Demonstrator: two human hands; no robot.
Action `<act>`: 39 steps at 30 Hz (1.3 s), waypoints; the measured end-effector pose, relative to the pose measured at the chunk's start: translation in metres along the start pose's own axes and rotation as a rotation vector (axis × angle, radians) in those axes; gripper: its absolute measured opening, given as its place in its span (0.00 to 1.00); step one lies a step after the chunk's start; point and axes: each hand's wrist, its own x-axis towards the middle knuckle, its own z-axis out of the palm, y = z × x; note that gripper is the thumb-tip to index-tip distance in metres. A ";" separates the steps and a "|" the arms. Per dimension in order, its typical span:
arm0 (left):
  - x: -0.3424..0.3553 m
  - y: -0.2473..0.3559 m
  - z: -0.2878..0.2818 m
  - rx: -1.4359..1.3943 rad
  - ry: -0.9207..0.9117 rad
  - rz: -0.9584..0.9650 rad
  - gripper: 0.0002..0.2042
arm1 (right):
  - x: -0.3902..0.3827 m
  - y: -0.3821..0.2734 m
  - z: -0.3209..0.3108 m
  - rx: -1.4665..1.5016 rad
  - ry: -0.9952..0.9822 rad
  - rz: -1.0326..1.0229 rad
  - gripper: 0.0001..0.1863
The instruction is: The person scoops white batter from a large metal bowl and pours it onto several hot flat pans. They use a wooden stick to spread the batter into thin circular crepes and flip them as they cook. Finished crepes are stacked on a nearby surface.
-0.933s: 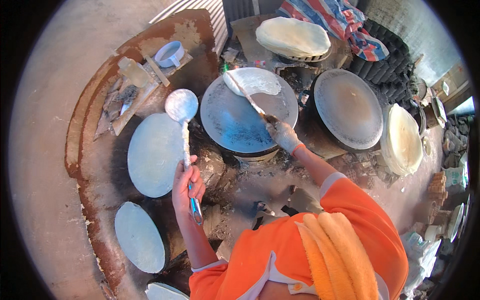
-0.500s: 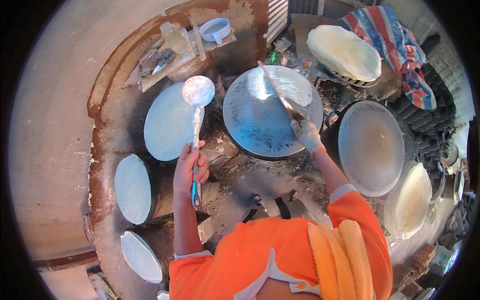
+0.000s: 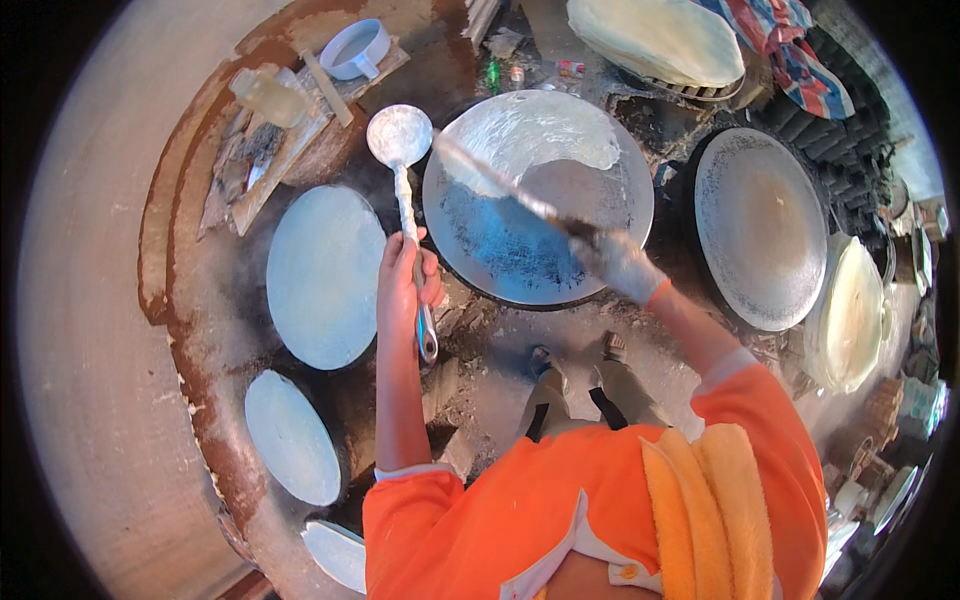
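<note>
Metal ladle (image 3: pixel 400 135) in left hand (image 3: pixel 402 280)

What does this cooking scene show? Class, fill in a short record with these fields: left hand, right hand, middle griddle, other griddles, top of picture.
left hand: left hand grips the ladle, bowl held above the gap between two griddles
right hand: right hand holds a long flat spreader over the middle griddle
middle griddle: middle griddle is partly coated with pale batter
other griddles: left griddle fully coated; right griddle mostly bare
top of picture: stack of thin sheets; small pan

Likely an outdoor flatbread kitchen (round griddles (image 3: pixel 538 200), stacked flatbreads (image 3: pixel 655 38)).
</note>
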 end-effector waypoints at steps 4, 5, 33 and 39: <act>0.010 0.009 -0.018 0.164 -0.020 0.008 0.09 | -0.020 -0.092 -0.089 0.576 0.120 0.094 0.22; 0.032 0.004 -0.021 0.219 -0.031 0.047 0.08 | -0.012 -0.092 -0.091 0.680 0.114 0.138 0.21; -0.185 -0.036 -0.099 0.391 -0.127 0.207 0.13 | -0.160 -0.124 -0.049 1.703 -0.340 0.596 0.25; -0.098 0.019 -0.097 0.171 -0.098 0.254 0.14 | -0.026 -0.264 0.109 2.142 -0.082 0.533 0.17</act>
